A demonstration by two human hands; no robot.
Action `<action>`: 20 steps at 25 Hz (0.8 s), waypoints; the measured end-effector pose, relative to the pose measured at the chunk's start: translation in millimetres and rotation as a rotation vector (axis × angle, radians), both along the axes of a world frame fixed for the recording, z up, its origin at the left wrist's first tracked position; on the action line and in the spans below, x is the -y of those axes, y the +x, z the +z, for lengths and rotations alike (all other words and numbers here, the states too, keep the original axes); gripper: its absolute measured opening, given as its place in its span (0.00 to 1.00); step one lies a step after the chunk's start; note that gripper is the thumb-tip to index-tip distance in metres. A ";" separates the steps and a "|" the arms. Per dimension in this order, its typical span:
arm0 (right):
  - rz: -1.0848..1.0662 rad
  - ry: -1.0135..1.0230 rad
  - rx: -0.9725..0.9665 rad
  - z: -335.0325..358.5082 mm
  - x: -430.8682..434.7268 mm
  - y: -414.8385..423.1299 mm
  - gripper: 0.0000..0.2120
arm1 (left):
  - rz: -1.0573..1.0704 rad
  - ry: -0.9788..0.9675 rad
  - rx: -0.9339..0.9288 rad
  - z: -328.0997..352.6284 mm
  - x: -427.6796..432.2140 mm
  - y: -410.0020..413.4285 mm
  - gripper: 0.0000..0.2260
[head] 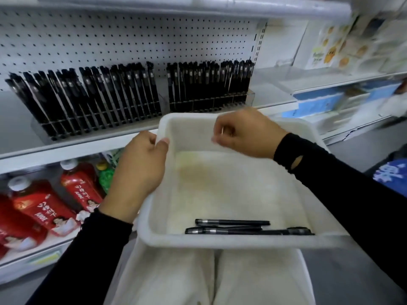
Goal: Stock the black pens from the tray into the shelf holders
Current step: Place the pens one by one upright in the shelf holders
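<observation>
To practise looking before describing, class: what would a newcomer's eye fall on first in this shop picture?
Dense rows of shelved pens fill the holders at upper left. In the middle, the left hand grips the white tray by its left rim, the right hand hovers curled above it, and loose pens lie at its near edge. Red bottles lie on the lower left shelf.

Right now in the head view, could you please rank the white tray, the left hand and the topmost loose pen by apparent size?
1. white tray, largest by far.
2. left hand.
3. topmost loose pen, thin, smallest in area.
</observation>
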State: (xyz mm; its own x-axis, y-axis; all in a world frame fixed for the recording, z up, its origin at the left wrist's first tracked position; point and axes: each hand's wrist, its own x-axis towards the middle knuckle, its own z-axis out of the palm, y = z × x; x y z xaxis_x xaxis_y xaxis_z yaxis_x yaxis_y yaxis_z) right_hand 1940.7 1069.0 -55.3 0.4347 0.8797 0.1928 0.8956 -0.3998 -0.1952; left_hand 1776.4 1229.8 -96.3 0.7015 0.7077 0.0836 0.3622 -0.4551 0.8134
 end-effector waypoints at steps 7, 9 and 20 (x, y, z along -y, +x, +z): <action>0.161 -0.753 -0.446 -34.3 18.3 -53.5 0.17 | -0.008 -0.007 0.009 -0.4 1.0 0.4 0.12; 0.172 -0.774 -0.445 -36.1 17.9 -53.8 0.15 | -0.014 -0.003 0.004 1.1 2.0 -0.7 0.11; 0.185 -0.541 -0.395 -27.5 16.6 -48.8 0.06 | -0.030 0.008 0.013 2.7 1.6 -6.2 0.11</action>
State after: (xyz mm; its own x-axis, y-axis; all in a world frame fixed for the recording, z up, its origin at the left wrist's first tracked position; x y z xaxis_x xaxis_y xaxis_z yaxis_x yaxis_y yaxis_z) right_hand 1891.9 1052.4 -82.8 0.2162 0.8740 -0.4351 0.8612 -0.3807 -0.3368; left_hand 1770.3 1228.2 -93.6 0.7211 0.6858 0.0983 0.3379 -0.4720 0.8142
